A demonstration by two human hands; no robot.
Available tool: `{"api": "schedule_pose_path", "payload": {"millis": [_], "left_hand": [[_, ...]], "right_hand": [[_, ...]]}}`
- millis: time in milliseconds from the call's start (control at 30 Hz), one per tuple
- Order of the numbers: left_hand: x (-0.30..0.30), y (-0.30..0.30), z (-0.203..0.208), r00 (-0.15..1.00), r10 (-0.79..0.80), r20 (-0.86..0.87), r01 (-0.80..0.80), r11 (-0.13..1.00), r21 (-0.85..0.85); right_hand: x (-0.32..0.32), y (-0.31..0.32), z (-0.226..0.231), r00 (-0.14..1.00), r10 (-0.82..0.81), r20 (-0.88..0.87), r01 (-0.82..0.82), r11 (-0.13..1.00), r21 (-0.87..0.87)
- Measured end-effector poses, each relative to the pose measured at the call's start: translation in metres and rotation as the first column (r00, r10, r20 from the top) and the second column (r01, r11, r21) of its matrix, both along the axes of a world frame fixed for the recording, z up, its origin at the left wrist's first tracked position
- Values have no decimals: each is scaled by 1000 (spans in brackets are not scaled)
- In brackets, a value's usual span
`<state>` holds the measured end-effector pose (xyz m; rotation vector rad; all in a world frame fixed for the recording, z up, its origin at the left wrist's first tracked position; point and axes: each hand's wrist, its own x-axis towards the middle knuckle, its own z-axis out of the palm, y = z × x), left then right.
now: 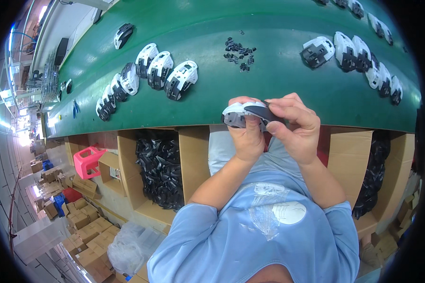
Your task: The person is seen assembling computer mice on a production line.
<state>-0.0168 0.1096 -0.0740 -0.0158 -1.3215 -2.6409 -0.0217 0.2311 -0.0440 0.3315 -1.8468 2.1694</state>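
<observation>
My left hand grips a white plastic shell with dark parts, rounded like a computer mouse cover, just above the bench's near edge. The thumb presses on its near side and the other fingers go behind it, partly hidden. A smooth black curved panel lies along the shell's right side. The thumb and fingers of my right hand are closed on the panel's right end. Whether the panel is fixed to the shell I cannot tell.
On the green bench, several similar shells form a row at left, with more shells at right. Small black clips lie scattered between. Below the edge, cardboard boxes hold black plastic parts. Blue pliers lie far left.
</observation>
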Motion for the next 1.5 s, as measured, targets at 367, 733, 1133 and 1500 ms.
{"api": "schedule_pose_path", "payload": {"millis": [367,733,1133,1500], "left_hand": [[7,0,3,998,22,50,-8,965,-262],[-22,-24,19,989,-128,-73,124,991,-49],[-19,-21,44,989,-119,90,81,935,347],[-29,-24,38,989,-2,148,-30,977,212]], "right_hand": [[-12,6,7,959,-91,-268,203,880,430],[-13,-6,1,984,-109,-142,157,905,395],[-21,4,3,962,62,-267,101,827,554],[-32,0,-17,939,87,-334,120,824,553]]}}
